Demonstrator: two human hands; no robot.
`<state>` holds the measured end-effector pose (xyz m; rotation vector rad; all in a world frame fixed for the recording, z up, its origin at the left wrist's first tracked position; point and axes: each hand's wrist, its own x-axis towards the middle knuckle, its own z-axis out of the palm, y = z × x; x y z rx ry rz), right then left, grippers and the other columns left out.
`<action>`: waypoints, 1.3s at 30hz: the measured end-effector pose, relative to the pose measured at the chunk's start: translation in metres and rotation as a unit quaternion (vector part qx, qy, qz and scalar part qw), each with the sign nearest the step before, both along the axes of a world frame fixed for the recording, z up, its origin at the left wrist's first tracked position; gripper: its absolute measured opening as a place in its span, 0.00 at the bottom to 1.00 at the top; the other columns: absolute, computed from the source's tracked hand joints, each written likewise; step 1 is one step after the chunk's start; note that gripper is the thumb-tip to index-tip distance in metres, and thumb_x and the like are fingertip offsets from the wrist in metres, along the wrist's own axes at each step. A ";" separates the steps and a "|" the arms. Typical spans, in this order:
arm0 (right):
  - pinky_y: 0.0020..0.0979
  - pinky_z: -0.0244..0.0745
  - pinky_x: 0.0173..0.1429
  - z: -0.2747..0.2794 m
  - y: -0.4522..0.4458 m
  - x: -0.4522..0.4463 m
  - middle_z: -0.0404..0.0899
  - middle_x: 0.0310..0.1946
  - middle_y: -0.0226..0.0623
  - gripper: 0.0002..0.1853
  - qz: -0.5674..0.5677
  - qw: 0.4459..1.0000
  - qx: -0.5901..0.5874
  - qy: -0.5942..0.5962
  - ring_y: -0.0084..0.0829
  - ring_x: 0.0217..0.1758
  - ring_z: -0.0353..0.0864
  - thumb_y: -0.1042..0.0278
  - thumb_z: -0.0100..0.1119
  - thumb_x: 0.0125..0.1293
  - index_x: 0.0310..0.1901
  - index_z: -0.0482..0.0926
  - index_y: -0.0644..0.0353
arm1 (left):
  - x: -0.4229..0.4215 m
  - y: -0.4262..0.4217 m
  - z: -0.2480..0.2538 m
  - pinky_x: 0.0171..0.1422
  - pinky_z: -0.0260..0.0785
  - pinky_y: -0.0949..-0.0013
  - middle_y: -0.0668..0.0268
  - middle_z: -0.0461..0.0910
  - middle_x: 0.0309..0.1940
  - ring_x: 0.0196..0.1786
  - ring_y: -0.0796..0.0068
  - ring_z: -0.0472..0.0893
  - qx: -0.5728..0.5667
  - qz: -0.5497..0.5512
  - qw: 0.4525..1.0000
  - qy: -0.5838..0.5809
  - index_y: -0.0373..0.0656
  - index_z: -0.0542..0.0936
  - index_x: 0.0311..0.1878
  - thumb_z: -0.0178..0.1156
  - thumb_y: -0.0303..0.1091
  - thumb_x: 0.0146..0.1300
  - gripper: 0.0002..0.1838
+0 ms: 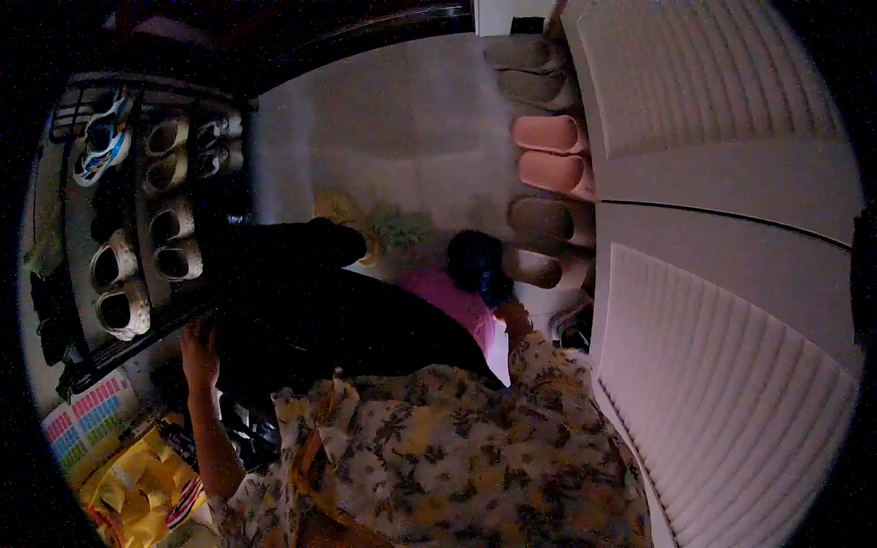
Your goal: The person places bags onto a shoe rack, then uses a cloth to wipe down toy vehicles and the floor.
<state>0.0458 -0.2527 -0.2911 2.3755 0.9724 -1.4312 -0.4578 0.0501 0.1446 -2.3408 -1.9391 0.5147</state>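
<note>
Head view is dim, with black corners cutting off the far edges. At far left, the rack [164, 315] carries pale clogs [137, 310], a blue-and-white pair [108, 146] and others whose dark neighbours are hard to make out. Below it lie a coloured chart [96, 420] and a yellow bundle [137, 489], cut off by the picture's border. The left hand [199, 352] is at the rack's lower edge; whether it grips the rail cannot be told. Next comes a black shape [338, 310], too dark to read, blocking the middle. Above it the floor [384, 119] offers open room, with a blurred green patch [402, 226] near its lower end. Right of the black shape sits a pink thing [457, 297], partly covered; the right hand [516, 320] is just beside it, its hold unclear. Dark stuff [475, 260] lies close by. Farther right, brown slippers [539, 217] and pink slippers [548, 133] line the cabinet [722, 196], whose doors bound the floor.
</note>
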 end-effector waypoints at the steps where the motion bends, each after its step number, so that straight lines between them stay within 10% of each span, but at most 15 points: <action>1: 0.40 0.73 0.48 0.001 0.000 -0.001 0.79 0.42 0.46 0.21 -0.004 1.000 0.004 0.000 0.44 0.45 0.77 0.54 0.62 0.53 0.44 0.79 0.60 | 0.015 -0.002 0.007 0.61 0.65 0.54 0.53 0.71 0.56 0.58 0.49 0.70 -0.020 0.012 1.000 -0.008 0.43 0.75 0.56 0.53 0.40 0.66 0.18; 18: 0.33 0.69 0.37 0.104 0.064 0.041 0.77 0.34 0.40 0.21 -0.107 0.963 0.232 0.090 0.32 0.34 0.73 0.57 0.62 0.54 0.44 0.76 0.64 | 0.071 -0.035 0.009 0.58 0.65 0.48 0.62 0.73 0.53 0.59 0.56 0.70 0.029 0.064 0.996 0.050 0.54 0.78 0.52 0.60 0.47 0.55 0.20; 26: 0.31 0.68 0.32 0.319 0.270 0.030 0.76 0.30 0.37 0.21 -0.039 0.888 0.438 0.132 0.26 0.29 0.72 0.58 0.62 0.55 0.44 0.74 0.66 | 0.074 0.023 0.010 0.52 0.72 0.59 0.58 0.77 0.51 0.50 0.56 0.79 -0.045 0.150 0.933 -0.325 0.53 0.77 0.55 0.60 0.44 0.58 0.20; 32: 0.27 0.66 0.32 0.472 0.462 -0.028 0.73 0.27 0.33 0.14 0.191 0.662 0.719 0.093 0.22 0.26 0.69 0.67 0.61 0.57 0.40 0.73 0.66 | 0.014 0.058 -0.133 0.55 0.70 0.56 0.57 0.76 0.53 0.51 0.54 0.78 -0.083 0.099 0.939 -0.320 0.54 0.74 0.58 0.58 0.48 0.59 0.24; 39: 0.23 0.63 0.30 0.645 0.586 -0.225 0.73 0.29 0.29 0.08 0.143 0.652 0.631 0.395 0.21 0.25 0.68 0.67 0.60 0.62 0.35 0.73 0.63 | 0.029 0.064 -0.042 0.59 0.68 0.53 0.56 0.76 0.54 0.56 0.52 0.75 -0.155 0.105 0.913 -0.363 0.52 0.70 0.62 0.56 0.49 0.59 0.28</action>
